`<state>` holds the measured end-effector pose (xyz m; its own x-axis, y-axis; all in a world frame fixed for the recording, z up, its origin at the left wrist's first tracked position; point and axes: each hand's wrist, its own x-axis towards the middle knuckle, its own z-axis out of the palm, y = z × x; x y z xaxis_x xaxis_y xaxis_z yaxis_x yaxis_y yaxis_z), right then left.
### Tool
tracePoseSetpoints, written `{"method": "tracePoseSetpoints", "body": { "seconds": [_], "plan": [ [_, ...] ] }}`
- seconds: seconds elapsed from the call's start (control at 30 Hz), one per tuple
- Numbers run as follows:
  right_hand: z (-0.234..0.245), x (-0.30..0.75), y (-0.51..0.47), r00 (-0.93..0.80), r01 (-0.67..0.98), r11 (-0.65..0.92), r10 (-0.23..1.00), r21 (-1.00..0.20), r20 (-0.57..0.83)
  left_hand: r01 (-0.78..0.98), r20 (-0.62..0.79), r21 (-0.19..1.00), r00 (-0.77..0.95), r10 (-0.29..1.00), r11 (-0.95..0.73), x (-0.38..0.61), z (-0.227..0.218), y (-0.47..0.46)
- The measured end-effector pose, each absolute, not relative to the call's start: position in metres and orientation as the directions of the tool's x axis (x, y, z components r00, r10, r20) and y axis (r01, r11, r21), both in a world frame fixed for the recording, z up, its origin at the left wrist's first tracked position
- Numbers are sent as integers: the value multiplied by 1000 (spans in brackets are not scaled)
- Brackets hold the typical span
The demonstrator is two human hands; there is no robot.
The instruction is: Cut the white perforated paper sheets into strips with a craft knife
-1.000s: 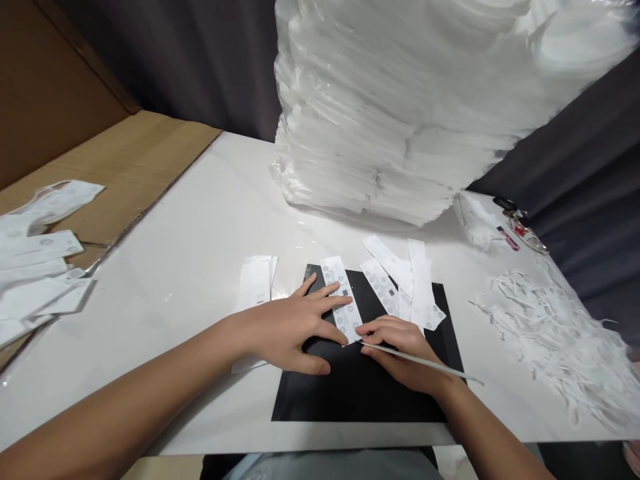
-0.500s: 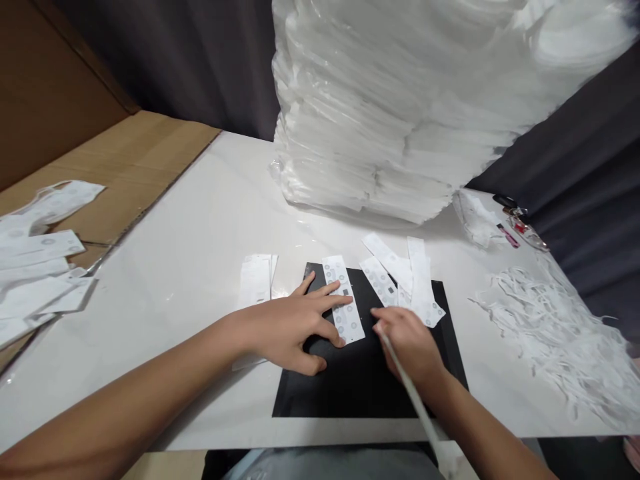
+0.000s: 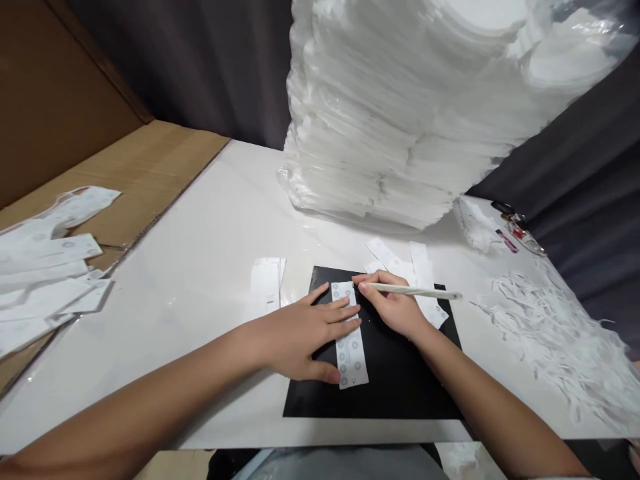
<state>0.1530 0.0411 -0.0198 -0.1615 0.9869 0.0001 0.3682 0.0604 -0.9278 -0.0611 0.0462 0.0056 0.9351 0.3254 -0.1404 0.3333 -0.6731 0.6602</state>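
A black mat (image 3: 395, 380) lies on the white table (image 3: 200, 267). On it rests a narrow white strip with round printed marks (image 3: 351, 353). My left hand (image 3: 305, 333) lies flat on the strip, fingers stretched out and pressing it down. My right hand (image 3: 393, 303) is closed round a thin pale stick (image 3: 420, 291), its tip at the strip's far end. More white strips (image 3: 423, 273) lie fanned out behind my right hand, partly hidden by it.
A tall bagged stack of white sheets (image 3: 415, 113) fills the back of the table. A tangle of thin white trimmings (image 3: 555, 333) lies at the right. Folded strips (image 3: 267, 283) sit left of the mat. Cardboard (image 3: 140, 173) with more strips (image 3: 45, 267) is at far left.
The strip now lies nearly straight toward me under my left hand. My right hand moved from the strip's near end to its far end, and the stick swung to point right.
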Motion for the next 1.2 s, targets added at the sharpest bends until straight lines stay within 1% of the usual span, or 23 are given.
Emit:
{"method": "tracePoseSetpoints", "body": {
  "seconds": [0.07,0.17,0.37,0.5,0.57,0.63,0.7,0.83,0.93,1.0,1.07,1.13,1.2],
  "plan": [
    [-27,146,52,-164,378,71,986,-923,8,339,-124,630,932,340,-699,-61,-3,47],
    [-34,141,59,-180,425,72,984,-902,-7,337,-113,618,932,344,-711,-63,-9,47],
    [-34,140,57,-178,434,54,984,-899,-27,357,-154,631,928,339,-689,-65,-7,48],
    [-34,140,57,-174,441,53,984,-896,-27,351,-144,647,928,343,-677,-65,-8,48],
    [-34,140,57,-184,457,70,983,-887,-18,351,-147,650,928,342,-674,-65,-8,48],
    [-34,140,56,-204,486,128,978,-865,30,352,-149,651,928,341,-673,-65,-8,48],
    [-35,138,54,-238,544,230,964,-807,114,353,-150,648,928,341,-675,-65,-6,48],
    [-41,134,48,-360,644,468,884,-605,300,362,-151,639,924,350,-679,-64,-5,48],
    [-42,136,48,-373,673,534,842,-512,389,380,-165,637,917,363,-671,-63,-6,47],
    [-37,145,51,-301,708,502,851,-497,430,395,-187,630,913,363,-669,-63,-6,47],
    [-27,158,53,-162,749,401,883,-528,441,396,-196,627,914,356,-671,-64,-5,48],
    [-16,172,53,-2,751,258,921,-608,389,377,-184,634,922,341,-676,-65,-3,51],
    [-7,184,49,97,701,136,954,-700,283,363,-165,633,926,340,-684,-65,-1,56]
  ]
}}
